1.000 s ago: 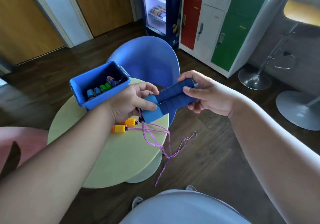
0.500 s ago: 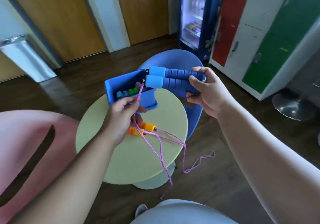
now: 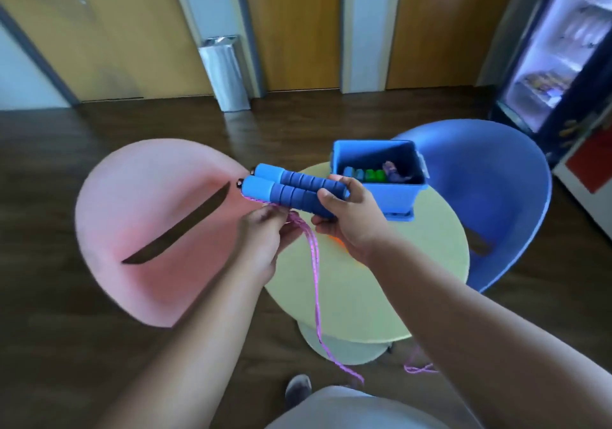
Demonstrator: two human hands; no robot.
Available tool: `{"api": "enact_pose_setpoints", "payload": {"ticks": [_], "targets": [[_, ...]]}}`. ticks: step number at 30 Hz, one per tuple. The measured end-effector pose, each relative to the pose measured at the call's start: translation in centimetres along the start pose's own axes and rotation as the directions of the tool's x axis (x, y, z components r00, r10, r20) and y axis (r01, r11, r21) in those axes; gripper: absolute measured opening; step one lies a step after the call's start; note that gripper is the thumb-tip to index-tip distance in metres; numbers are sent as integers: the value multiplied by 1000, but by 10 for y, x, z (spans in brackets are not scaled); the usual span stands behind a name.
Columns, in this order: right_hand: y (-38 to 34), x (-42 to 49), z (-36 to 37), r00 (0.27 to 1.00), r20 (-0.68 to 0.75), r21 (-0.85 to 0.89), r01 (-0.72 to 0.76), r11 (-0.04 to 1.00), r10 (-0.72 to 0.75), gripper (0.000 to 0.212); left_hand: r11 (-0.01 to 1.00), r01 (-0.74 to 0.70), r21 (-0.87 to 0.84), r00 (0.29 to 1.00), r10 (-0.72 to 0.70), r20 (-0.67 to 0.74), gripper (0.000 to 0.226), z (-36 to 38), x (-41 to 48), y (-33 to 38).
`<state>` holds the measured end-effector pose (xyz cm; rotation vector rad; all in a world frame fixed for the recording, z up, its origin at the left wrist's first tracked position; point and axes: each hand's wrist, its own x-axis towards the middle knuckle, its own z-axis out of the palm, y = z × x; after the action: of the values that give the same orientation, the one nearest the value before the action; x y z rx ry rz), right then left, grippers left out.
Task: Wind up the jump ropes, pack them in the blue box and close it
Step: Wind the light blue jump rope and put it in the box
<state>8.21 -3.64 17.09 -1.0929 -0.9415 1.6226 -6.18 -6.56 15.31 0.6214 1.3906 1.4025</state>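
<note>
Partly, right hand (image 3: 349,229) gripping blue handles (image 3: 291,188) hides an orange thing (image 3: 337,240).

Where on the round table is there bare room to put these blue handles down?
Bare: the table from the blue box to its near right rim, and the strip between pink rope and right forearm. Crowded: behind the right hand, where orange handles lie.

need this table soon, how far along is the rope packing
Done: green handles sit in the open blue box. In hand: right hand grips both blue handles, left hand pinches the pink cord, which hangs unwound. Left: winding it, packing it, closing the box.
</note>
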Motion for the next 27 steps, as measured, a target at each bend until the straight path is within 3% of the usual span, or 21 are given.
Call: {"api": "enact_pose_setpoints", "payload": {"ticks": [3, 5, 8, 12, 19, 24, 27], "targets": [[12, 3, 19, 998, 59, -53, -31, 998, 34, 22, 993, 44, -111, 998, -47, -32, 19, -16, -4, -4], [21, 5, 24, 996, 84, -224, 21, 974, -2, 24, 982, 74, -172, 997, -79, -24, 24, -22, -8, -9], [27, 8, 26, 984, 140, -490, 162, 857, -106, 28, 957, 117, -266, 990, -134, -45, 25, -24, -10, -14], [22, 11, 20, 969, 203, -608, 235, 758, -138, 31, 915, 133, -380, 987, -156, -30, 25, -19, -6, -16], [13, 14, 1, 973, 194, -643, 224, 733, -127, 31, 896, 224, -382, 970, -245, -6, 25, 8, 4, -18], [-1, 16, -20, 981, 174, -550, 165, 819, -81, 27, 952, 298, -77, 951, -303, -67, 14, 21, 18, -25], [-4, 18, -27, 981, 146, -512, 184, 839, -126, 27, 945, 310, -108, 950, -311, 5, 17, 30, 21, -21]]}}
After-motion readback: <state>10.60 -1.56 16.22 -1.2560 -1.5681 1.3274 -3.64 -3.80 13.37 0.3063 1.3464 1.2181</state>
